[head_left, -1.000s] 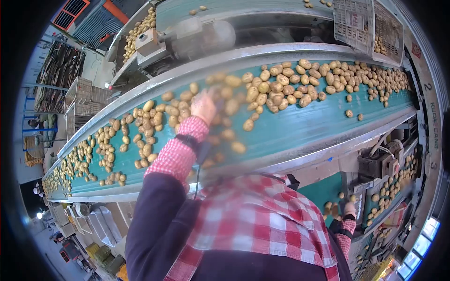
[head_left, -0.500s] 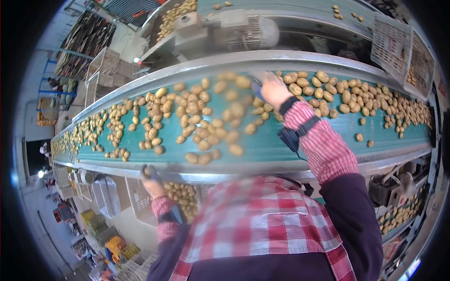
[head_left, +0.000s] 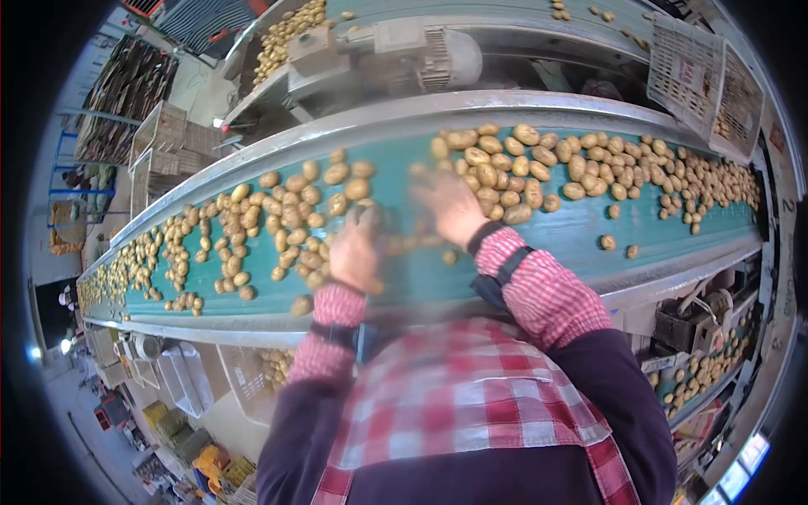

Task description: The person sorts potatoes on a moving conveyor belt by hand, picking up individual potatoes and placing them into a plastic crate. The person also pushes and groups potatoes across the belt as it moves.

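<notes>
Many potatoes (head_left: 532, 194) lie spread over a green conveyor belt (head_left: 539, 244) that crosses the view. My left hand (head_left: 357, 251) is over the belt among the potatoes left of the middle, its fingers pointing away from me; what it holds, if anything, is unclear. To its right, my right hand (head_left: 448, 204) reaches across at the left edge of a dense group of potatoes, fingers spread but blurred. Between the hands a few potatoes look smeared by motion.
A metal rail (head_left: 278, 337) runs along the near side of the belt. Beyond the far rail stand a motor (head_left: 438, 57) and a second belt (head_left: 505, 18). White plastic crates (head_left: 686, 71) are at the upper right. Below the near rail is a crate (head_left: 244, 370) with potatoes.
My left hand has moved from the near rail onto the belt. My right hand has come left and nearer to me. Several potatoes around the middle have shifted, and the view has moved slightly.
</notes>
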A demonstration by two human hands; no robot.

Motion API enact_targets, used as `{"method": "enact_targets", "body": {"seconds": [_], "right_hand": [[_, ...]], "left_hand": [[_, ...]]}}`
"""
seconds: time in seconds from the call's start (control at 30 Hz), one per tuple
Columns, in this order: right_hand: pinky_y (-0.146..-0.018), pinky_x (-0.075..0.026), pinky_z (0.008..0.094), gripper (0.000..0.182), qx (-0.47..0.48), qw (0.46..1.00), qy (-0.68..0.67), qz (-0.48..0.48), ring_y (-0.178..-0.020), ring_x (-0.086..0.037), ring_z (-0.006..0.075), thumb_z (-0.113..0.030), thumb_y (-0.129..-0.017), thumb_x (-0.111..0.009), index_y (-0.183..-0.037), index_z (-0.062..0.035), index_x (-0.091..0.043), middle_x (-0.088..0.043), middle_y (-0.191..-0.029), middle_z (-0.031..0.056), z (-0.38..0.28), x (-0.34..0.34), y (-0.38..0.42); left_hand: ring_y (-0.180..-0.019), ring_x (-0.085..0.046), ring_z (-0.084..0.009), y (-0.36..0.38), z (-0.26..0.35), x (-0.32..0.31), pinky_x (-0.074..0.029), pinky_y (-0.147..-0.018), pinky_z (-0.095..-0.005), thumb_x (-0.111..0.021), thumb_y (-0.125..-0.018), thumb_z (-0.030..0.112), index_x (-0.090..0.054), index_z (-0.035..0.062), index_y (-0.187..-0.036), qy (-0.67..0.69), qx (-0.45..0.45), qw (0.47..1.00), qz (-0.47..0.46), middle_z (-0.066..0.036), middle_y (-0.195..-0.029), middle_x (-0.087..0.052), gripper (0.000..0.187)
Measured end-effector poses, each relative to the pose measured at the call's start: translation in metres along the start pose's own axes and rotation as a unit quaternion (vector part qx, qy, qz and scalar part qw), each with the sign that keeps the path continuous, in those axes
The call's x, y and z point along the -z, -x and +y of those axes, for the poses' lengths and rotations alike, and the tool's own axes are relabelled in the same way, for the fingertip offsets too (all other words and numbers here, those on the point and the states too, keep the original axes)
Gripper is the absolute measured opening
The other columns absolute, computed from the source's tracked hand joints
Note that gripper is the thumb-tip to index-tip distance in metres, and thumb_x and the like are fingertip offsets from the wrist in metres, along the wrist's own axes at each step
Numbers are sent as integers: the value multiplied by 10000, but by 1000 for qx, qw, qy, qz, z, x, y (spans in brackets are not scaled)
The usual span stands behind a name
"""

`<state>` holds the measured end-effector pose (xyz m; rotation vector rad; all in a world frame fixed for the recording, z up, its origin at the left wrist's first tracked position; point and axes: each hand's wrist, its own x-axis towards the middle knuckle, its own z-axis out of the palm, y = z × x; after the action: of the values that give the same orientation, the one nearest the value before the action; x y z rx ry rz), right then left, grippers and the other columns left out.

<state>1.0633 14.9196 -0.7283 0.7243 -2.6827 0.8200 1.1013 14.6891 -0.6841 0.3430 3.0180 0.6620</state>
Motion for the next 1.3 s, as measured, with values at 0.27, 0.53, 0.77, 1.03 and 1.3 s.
{"method": "enact_targets", "body": {"seconds": [0.27, 0.53, 0.77, 1.03, 1.3], "right_hand": [[-898, -522, 373, 433, -474, 749, -459, 70, -1051, -625, 258, -222, -910, -661, -1321, -103, -599, -644, -1180, 97, 97, 164, 180], [-659, -497, 292, 191, -531, 654, -490, 223, -779, -627, 162, -268, -995, -613, -956, -82, -630, -637, -846, 36, 181, 235, 275], [-920, -530, 402, 308, -291, 954, -45, 60, -1050, -688, 328, -215, -894, -680, -1168, -76, -705, -714, -1143, 151, 191, 225, 145], [-892, -562, 429, 383, -193, 905, 133, -354, -1020, -704, 293, -406, -902, -648, -1089, -91, -759, -733, -1078, 153, 171, 162, 67], [-839, -561, 361, 299, -270, 906, -230, -229, -1034, -672, 251, -254, -901, -616, -1116, -58, -686, -678, -1133, 158, 168, 144, 127]], "left_hand": [[-946, -674, -406, -67, -21, -42, -547, -813, -494, -679, -832, 212, -718, 130, -1025, -25, 27, 999, 30, -187, -1162, -635, 213], [-1054, -673, -378, -196, 80, -68, -527, -908, -445, -677, -874, 324, -727, 128, -1148, 54, -12, 998, -35, -219, -1107, -711, 340], [-1174, -653, -371, -240, 146, -99, -511, -1014, -460, -656, -862, 345, -682, 189, -1289, -216, 29, 942, -254, -223, -1215, -694, 455], [-1154, -640, -396, -146, 143, -69, -513, -995, -469, -676, -860, 206, -633, 117, -1308, -119, 19, 961, -250, -230, -1244, -653, 459], [-1049, -690, -313, -73, 122, -100, -543, -929, -402, -699, -856, 98, -593, 51, -1348, 80, 113, 989, 60, -164, -1148, -706, 505]]}}
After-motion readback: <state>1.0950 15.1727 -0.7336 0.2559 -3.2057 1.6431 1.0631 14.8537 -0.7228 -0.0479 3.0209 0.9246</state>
